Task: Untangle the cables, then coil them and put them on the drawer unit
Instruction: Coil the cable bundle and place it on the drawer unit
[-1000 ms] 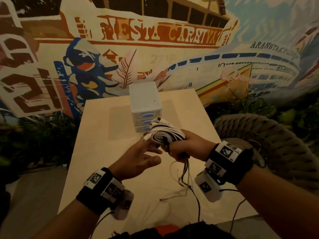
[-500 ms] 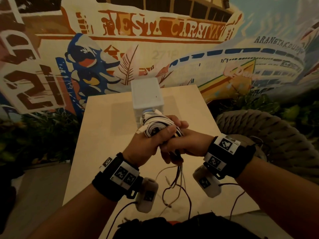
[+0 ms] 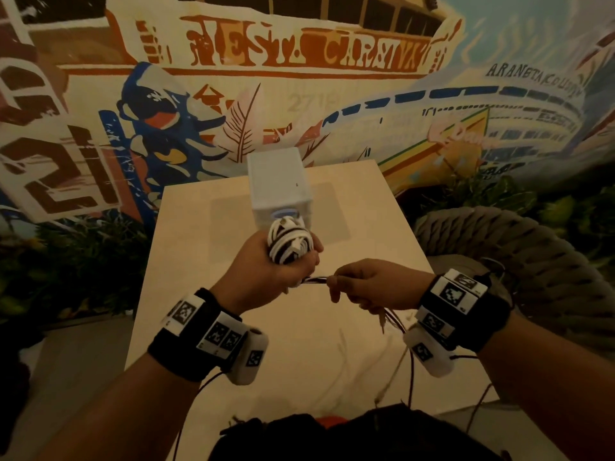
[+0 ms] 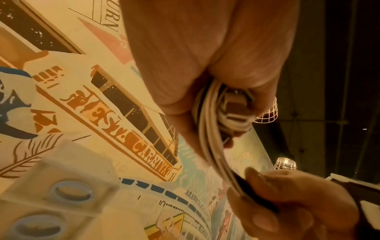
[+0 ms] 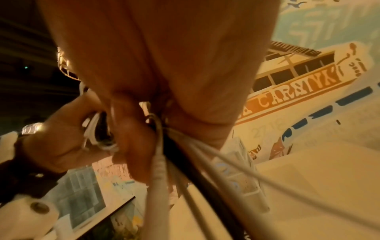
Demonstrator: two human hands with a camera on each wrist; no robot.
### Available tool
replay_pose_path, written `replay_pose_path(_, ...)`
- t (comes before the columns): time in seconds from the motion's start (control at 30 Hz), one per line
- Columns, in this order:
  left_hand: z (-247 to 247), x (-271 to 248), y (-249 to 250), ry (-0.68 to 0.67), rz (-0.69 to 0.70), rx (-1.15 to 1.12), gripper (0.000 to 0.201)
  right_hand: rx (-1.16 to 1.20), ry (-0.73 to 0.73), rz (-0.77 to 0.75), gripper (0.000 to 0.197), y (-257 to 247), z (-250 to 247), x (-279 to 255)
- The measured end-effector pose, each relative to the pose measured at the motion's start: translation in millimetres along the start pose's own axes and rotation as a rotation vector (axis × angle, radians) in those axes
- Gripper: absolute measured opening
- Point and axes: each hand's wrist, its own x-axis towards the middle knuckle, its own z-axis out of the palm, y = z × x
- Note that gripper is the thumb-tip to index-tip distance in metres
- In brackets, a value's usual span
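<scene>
- Where the painted mural (image 3: 100,134) fills the far left and back, it serves as backdrop only; a pale table (image 3: 199,294) stands in front of it.
- Left hand (image 3: 276,271): fingers curled tight round the coiled bundle (image 3: 288,241) of white and dark cables, held above the table and just in front of the drawer unit (image 3: 278,181) (apart from it, as far as the head view shows).
- Drawer unit: white, upright at the table's far middle, blue oval handles on its drawer fronts; its top bears nothing.
- Taut strands (image 3: 316,280): a short run of cables stretched between the two hands.
- Right hand (image 3: 366,287): fingers closed round those same strands, pinching them against the thumb; the right wrist view shows white and black cables passing through the grip.
- Loose tails (image 3: 396,331): several thin cables hang from the right hand down toward the near table edge (their ends cannot be made out).
- Woven chair (image 3: 515,247): far right, beside the table.
- Progress, as judged: coiling is well along, since most length sits in the bundle; the tails remain to be wound in, and placing on the drawer unit is not yet done. Whether the cables are fully untangled cannot be told.
</scene>
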Motion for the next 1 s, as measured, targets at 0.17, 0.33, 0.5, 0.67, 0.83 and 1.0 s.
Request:
replay_pose_path(0.17, -1, 5, -7, -0.099, 0.056, 0.546, 0.022, 0.022, 0.026, 0.042, 0.041, 2, -2, 5)
replay_pose_path(0.33, 1, 6, -12, -0.223, 0.076, 0.783, 0.014, 0.133, 0.029, 0.062, 0.037, 2, 4, 11)
replay_pose_path(0.5, 4, 8, -16, -0.313, 0.048, 0.962, 0.012, 0.259, 0.058, 0.084, 0.060, -8, 8, 11)
replay_pose_path(0.67, 8, 8, -23, -0.354, 0.028, 1.025, 0.021, 0.268, -0.005, 0.135, 0.086, -17, 7, 18)
replay_pose_path(0.83, 15, 7, -30, -0.330, 0.058, 1.120, 0.023, -0.084, -0.111, 0.122, 0.059, -32, 7, 18)
replay_pose_path(1.0, 23, 8, -25, -0.374, 0.039, 1.253, 0.017, -0.269, -0.118, 0.141, 0.031, -40, 9, 24)
